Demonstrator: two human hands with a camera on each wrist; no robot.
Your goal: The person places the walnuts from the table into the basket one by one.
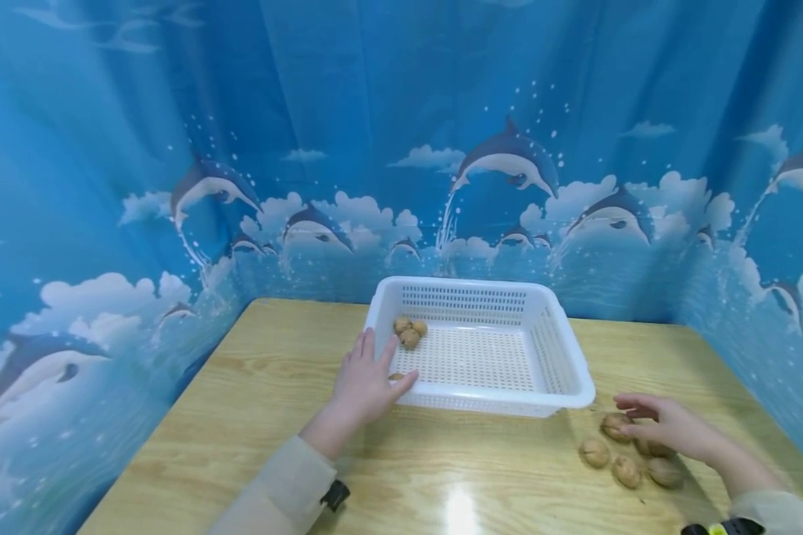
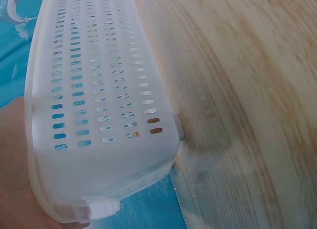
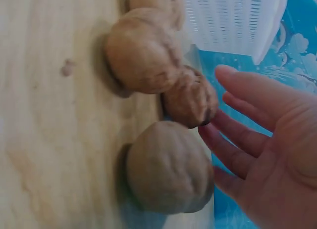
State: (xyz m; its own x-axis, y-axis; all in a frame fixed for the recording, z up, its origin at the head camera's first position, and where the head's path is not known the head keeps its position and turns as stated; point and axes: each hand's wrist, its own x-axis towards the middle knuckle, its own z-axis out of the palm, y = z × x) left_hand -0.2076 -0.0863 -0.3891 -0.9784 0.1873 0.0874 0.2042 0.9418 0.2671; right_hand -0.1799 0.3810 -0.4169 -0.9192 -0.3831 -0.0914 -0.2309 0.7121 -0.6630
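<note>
Now: hands flank the basket

Left hand presses flat-fingered on the white basket's near-left corner, gripping nothing. Right hand, fingers spread and holding nothing, hovers over loose walnuts on the bench, just right of the basket. Three walnuts in the basket sit at its far-left corner.

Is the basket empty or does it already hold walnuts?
Not empty. The basket holds three walnuts clustered in its far left corner; most of its floor is bare. More walnuts lie outside on the table.

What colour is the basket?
White, with a perforated base and walls; the basket shows best in the head view.
</note>
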